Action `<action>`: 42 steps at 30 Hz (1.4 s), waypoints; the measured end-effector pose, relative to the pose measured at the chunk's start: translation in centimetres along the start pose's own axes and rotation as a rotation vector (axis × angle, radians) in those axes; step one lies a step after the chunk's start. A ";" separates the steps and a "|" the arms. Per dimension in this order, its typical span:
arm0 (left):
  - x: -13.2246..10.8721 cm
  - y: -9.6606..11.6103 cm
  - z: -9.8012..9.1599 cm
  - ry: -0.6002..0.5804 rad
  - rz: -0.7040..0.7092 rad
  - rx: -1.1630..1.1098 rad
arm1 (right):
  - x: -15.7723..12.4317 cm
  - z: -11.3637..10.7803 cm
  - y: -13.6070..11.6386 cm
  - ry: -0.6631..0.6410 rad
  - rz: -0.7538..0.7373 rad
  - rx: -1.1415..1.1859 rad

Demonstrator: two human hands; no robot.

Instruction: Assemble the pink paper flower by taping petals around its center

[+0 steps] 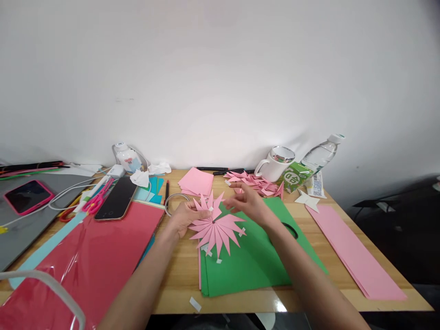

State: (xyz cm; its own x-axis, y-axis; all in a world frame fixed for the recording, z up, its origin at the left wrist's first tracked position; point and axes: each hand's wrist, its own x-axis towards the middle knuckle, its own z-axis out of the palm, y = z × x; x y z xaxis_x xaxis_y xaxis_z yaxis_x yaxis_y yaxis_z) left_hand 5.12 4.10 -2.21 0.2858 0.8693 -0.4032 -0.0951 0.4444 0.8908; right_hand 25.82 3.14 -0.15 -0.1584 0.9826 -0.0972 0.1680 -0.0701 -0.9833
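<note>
A pink paper star-flower (216, 228) made of many folded pointed pieces lies partly on a stack of green paper sheets (256, 261). My left hand (187, 216) grips its left edge, fingers closed on the pink points. My right hand (248, 200) hovers just above and right of the flower, fingers loosely spread, holding nothing that I can see. Small white tape bits stick out around the flower. A pile of loose folded pink pieces (256, 182) sits behind my right hand.
On the wooden table: a red sheet in plastic (85, 256), a black phone (118, 198), pink scissors (98, 200), pink square papers (196, 180), a white mug (275, 163), a water bottle (318, 158), long pink strips (354, 250), a laptop with a pink-cased phone (27, 196) at left.
</note>
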 end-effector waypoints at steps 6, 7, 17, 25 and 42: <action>-0.2 0.8 -0.3 0.025 0.052 -0.037 | 0.9 -2.8 -3.4 -0.321 -0.169 -0.228; -0.3 0.9 -0.3 0.021 0.048 -0.036 | 1.0 -2.9 -3.8 -0.402 -0.188 -0.285; -0.4 1.0 -0.1 -0.005 0.041 -0.045 | 2.5 -1.6 -3.5 -0.520 -0.225 -0.549; 0.1 0.4 -0.5 0.017 0.016 -0.034 | 2.8 -1.6 -3.3 -0.552 -0.185 -0.505; 0.1 0.5 -0.5 -0.002 0.011 -0.030 | 2.8 -1.4 -3.5 -0.542 -0.170 -0.614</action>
State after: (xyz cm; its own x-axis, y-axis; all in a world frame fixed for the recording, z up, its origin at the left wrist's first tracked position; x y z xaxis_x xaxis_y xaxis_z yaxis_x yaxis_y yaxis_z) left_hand 4.63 4.50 -1.85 0.2864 0.8737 -0.3932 -0.1270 0.4414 0.8883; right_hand 26.19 6.37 3.27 -0.6493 0.7413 -0.1697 0.5749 0.3323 -0.7477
